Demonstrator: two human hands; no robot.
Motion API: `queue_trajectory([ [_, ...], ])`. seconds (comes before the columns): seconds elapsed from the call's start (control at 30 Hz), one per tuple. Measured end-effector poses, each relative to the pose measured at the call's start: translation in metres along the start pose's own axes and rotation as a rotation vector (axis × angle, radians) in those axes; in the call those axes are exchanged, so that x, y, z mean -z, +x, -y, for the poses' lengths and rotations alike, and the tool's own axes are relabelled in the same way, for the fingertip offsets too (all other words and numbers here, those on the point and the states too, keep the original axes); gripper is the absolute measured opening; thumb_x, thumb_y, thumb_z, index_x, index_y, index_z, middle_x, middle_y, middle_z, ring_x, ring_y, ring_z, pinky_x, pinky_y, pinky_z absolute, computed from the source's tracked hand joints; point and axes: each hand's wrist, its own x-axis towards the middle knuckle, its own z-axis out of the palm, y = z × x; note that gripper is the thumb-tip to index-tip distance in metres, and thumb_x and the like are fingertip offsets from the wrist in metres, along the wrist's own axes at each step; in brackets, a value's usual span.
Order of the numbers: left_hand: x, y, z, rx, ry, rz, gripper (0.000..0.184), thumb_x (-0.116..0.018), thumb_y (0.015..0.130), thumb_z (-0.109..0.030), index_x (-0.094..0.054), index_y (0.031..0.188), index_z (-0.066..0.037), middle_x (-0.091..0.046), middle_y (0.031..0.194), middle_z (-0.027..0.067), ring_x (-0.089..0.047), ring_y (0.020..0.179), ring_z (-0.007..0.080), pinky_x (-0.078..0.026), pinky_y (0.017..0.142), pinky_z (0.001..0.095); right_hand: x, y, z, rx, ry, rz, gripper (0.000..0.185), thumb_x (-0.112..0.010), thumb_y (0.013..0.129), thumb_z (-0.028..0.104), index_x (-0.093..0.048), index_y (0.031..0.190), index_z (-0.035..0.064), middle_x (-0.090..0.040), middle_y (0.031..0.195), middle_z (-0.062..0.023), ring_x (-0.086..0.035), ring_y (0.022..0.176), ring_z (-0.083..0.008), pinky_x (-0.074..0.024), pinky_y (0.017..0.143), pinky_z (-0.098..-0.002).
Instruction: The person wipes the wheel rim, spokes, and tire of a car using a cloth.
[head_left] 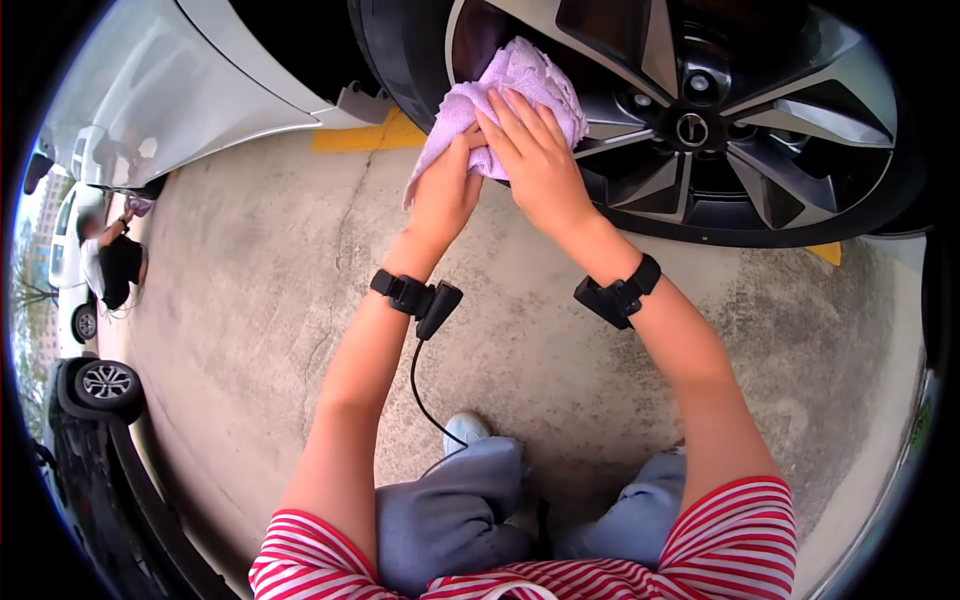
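Note:
A light purple cloth (pixel 535 75) lies bunched against the tyre side and rim of a car wheel (pixel 735 160) with black and silver spokes. My left hand (pixel 450 185) is closed on the cloth's lower left part, and folds cover most of its fingers. On top of the cloth rests my right hand (pixel 535 160), its fingers stretched out and slightly apart, pressing it. The two hands are side by side. What lies under the cloth is hidden.
A white car body (pixel 220 90) stands at upper left, with yellow floor paint (pixel 370 135) near the wheel. Farther left, another person (pixel 110 245) crouches near parked vehicles, including a dark car (pixel 85 470). A cable (pixel 415 385) hangs from my left wrist strap.

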Motion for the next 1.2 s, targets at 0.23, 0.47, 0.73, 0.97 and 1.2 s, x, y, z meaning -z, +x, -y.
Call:
queue_trajectory([
  [0.23,0.036,0.019,-0.045,-0.008,-0.097,0.489,0.030,-0.063,0.076,0.001,-0.057,0.105,-0.006,-0.065,0.096,0.0168,-0.061,0.092,0.0375,-0.049,0.076,0.0406,0.062,-0.019,0.018,-0.071,-0.230,0.508,0.050,-0.058,0.078,0.006,-0.053,0.126,-0.0067,-0.053,0.131,-0.0225,-0.047,0.125,-0.0374,-0.0374,0.104,-0.0466],
  [0.47,-0.002,0.016,-0.090,0.133,-0.438,0.806,0.047,-0.065,0.078,0.002,-0.053,0.122,-0.009,-0.071,0.095,0.0106,-0.067,0.092,0.0223,-0.049,0.082,0.0331,0.133,-0.015,-0.055,-0.252,0.370,1.411,0.047,-0.070,0.081,0.040,-0.066,0.097,-0.0037,-0.069,0.083,-0.0154,-0.067,0.076,-0.0233,-0.0507,0.069,-0.0316],
  [0.73,-0.011,0.031,-0.097,0.337,-0.915,0.550,0.049,-0.063,0.088,-0.001,-0.043,0.133,-0.004,-0.068,0.097,0.0064,-0.063,0.089,0.0089,-0.050,0.080,0.0242,0.150,-0.032,-0.075,-0.652,0.981,0.751,0.044,-0.065,0.091,0.033,-0.060,0.118,-0.0010,-0.066,0.097,-0.0048,-0.059,0.088,-0.0092,-0.0477,0.079,-0.0247],
  [0.97,-0.016,0.017,-0.093,0.313,-0.774,0.529,0.051,-0.066,0.088,-0.005,-0.041,0.132,-0.004,-0.068,0.101,0.0092,-0.062,0.093,0.0110,-0.049,0.082,0.0254,0.137,-0.021,-0.076,-0.421,0.926,0.851,0.036,-0.062,0.092,0.025,-0.064,0.114,-0.0034,-0.069,0.101,-0.0093,-0.063,0.089,-0.0112,-0.0494,0.082,-0.0267],
  [1.2,-0.013,0.011,-0.073,0.250,-0.424,0.508,0.050,-0.073,0.083,-0.011,-0.050,0.125,-0.001,-0.067,0.102,0.0100,-0.062,0.089,0.0119,-0.050,0.074,0.0270,0.137,-0.015,-0.082,-0.417,0.787,0.641,0.028,-0.059,0.090,0.020,-0.065,0.104,-0.0037,-0.069,0.086,-0.0093,-0.061,0.076,-0.0138,-0.0486,0.074,-0.0298],
])
